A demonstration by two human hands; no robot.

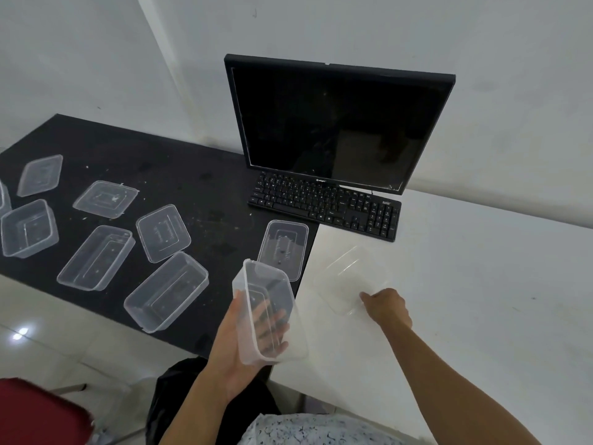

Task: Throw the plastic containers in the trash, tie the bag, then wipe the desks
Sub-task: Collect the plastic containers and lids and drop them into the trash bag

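My left hand (239,345) holds a clear plastic container (268,311) upright above the seam between the two desks, fingers showing through its wall. My right hand (386,306) grips the near edge of another clear container (349,277) lying on the white desk (465,284). Several more clear containers lie scattered on the black desk (179,175), among them one (167,292) near its front edge and one (284,248) by the seam. A black trash bag (173,399) sits on the floor below my left arm.
A black monitor (340,123) and black keyboard (324,205) stand at the back across both desks. A red chair seat (38,412) is at the lower left on the tiled floor. White walls close off the back.
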